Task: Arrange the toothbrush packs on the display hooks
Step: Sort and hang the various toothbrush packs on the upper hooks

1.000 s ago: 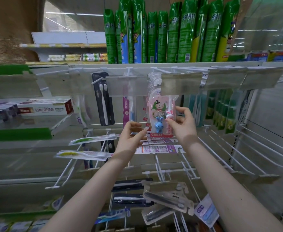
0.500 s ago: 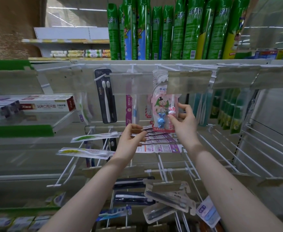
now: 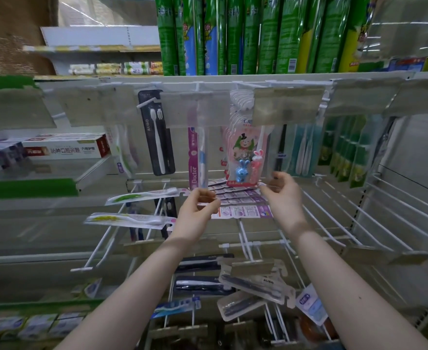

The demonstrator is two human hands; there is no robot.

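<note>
On the top row of display hooks (image 3: 146, 104), the pink bunny toothbrush pack (image 3: 244, 152) hangs upright, long axis vertical, at the front of its stack. It lies just above and between the hands. The right hand (image 3: 285, 198) is nearer, and its thumb and forefinger appear to pinch the pack's lower right corner. The left hand (image 3: 196, 213), lower and further left, curls its fingers round the left end of the fanned purple packs (image 3: 243, 210), which lie flat on a middle-row hook. Straightening the bunny pack likely falls to the right hand. Black AUBO packs (image 3: 253, 284) sprawl crookedly on lower hooks. Toothpaste boxes (image 3: 63, 149) sit on the left shelf, and tall green packages (image 3: 266, 34) stand above.
</note>
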